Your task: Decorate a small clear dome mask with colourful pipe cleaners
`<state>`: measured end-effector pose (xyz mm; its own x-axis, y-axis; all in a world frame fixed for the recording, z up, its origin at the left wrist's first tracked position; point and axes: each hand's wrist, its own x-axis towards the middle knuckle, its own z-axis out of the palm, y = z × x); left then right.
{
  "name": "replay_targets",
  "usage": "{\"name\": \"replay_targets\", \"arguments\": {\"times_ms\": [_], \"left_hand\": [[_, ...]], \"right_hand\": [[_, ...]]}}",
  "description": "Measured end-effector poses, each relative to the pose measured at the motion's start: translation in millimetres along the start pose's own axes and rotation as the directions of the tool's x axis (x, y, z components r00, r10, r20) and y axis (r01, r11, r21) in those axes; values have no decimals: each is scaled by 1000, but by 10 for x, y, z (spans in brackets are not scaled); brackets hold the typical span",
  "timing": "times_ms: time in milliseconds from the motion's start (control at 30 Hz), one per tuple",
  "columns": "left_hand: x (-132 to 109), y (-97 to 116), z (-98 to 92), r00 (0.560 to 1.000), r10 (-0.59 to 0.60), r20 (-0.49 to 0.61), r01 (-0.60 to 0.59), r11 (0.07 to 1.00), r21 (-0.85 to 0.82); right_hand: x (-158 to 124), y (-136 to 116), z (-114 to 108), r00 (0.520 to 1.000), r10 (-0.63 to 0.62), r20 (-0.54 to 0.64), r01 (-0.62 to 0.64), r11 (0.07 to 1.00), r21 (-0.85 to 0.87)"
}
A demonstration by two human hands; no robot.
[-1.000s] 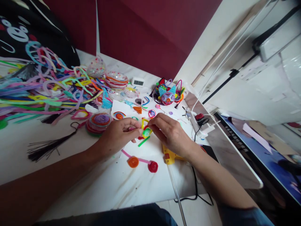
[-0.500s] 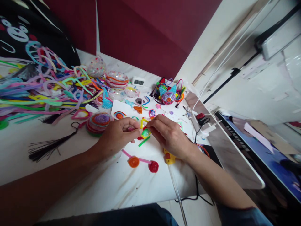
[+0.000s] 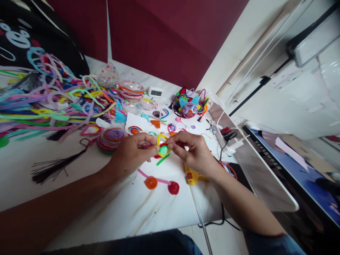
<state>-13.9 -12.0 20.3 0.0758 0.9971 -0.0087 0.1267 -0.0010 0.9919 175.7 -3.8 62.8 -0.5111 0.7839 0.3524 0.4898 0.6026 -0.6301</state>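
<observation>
My left hand (image 3: 132, 153) and my right hand (image 3: 193, 151) meet over the white table (image 3: 111, 209), both pinched on a small pipe-cleaner piece (image 3: 163, 150) with a green coil, yellow loop and red bits. A green stick (image 3: 162, 160) lies just under it. Nearer me rests a pink stem with an orange coil (image 3: 150, 182) and a red coil (image 3: 173, 187). A yellow glue gun (image 3: 191, 177) lies under my right wrist.
A heap of coloured pipe cleaners (image 3: 50, 102) fills the left. A black tassel (image 3: 53, 164), a round coiled disc (image 3: 113, 136), clear domes (image 3: 131, 90), a small digital clock (image 3: 156, 92) and a finished cat-like figure (image 3: 190, 106) lie around. Cables and a plug (image 3: 227, 136) sit at right.
Both hands have lifted the small piece slightly and shifted a little left; my right fingers have re-pinched it. More of the glue gun shows under my right wrist.
</observation>
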Motion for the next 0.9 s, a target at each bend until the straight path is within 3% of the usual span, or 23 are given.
{"name": "replay_targets", "arguments": {"times_ms": [233, 500, 733, 900], "left_hand": [[5, -11, 23, 999, -44, -26, 43, 999, -13], [21, -12, 23, 997, -60, -50, 59, 998, -23], [26, -7, 23, 996, -78, -53, 77, 997, -25], [22, -9, 28, 994, -86, -64, 84, 996, -32]], "right_hand": [[18, 31, -15, 988, 147, 55, -153, 981, 122], [30, 93, -8, 974, 223, 52, -227, 920, 319], [50, 74, -19, 975, 220, -7, -212, 946, 246], [51, 100, 16, 971, 236, -39, -216, 935, 282]]}}
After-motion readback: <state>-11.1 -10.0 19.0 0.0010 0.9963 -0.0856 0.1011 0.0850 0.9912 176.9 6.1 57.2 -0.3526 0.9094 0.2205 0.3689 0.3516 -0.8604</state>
